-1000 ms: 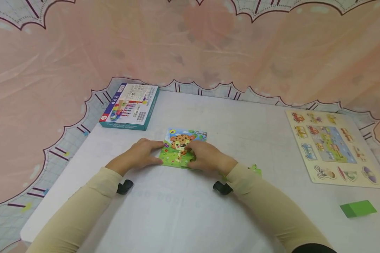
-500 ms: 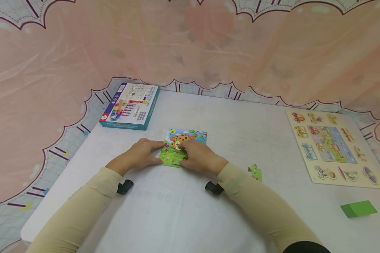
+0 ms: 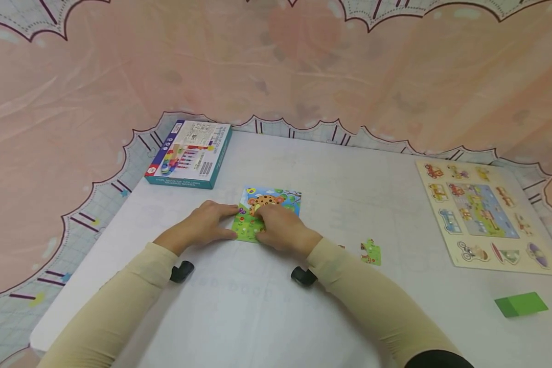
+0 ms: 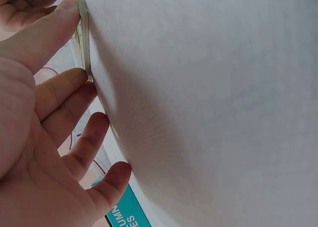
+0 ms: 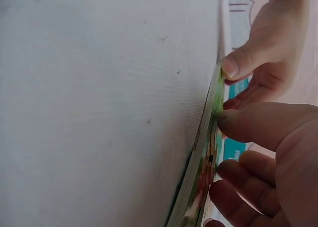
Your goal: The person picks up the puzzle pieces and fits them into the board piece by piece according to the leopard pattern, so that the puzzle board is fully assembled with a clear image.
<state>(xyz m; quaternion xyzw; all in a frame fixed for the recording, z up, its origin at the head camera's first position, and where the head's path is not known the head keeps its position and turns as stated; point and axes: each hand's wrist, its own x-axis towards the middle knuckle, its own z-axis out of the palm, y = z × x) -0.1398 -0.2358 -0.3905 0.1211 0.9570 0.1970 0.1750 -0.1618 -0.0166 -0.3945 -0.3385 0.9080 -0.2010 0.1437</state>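
Observation:
A picture puzzle [image 3: 292, 202] of a spotted leopard cub on green grass under a blue sky lies flat at mid-table. My left hand [image 3: 202, 222] steadies it from the left, thumb and forefinger against its edge and the other fingers loosely extended. In the left wrist view the left thumb [image 4: 54, 36] meets the board's thin side. Over the lower half of the picture, my right hand [image 3: 282, 227] pinches a puzzle piece, mostly hidden under its fingers. The right wrist view has the right thumb [image 5: 243, 120] and bent fingers close on the board's surface.
A loose green puzzle piece [image 3: 371, 252] lies right of my right forearm, with another piece half hidden by the sleeve. A boxed toy set [image 3: 188, 153] lies at the back left. Right stand a picture board [image 3: 487, 217] and a folded green card [image 3: 521, 304].
My right hand has slid left across the puzzle, over the cub's lower face and body, baring more of the loose pieces beside the sleeve. The left hand keeps its place.

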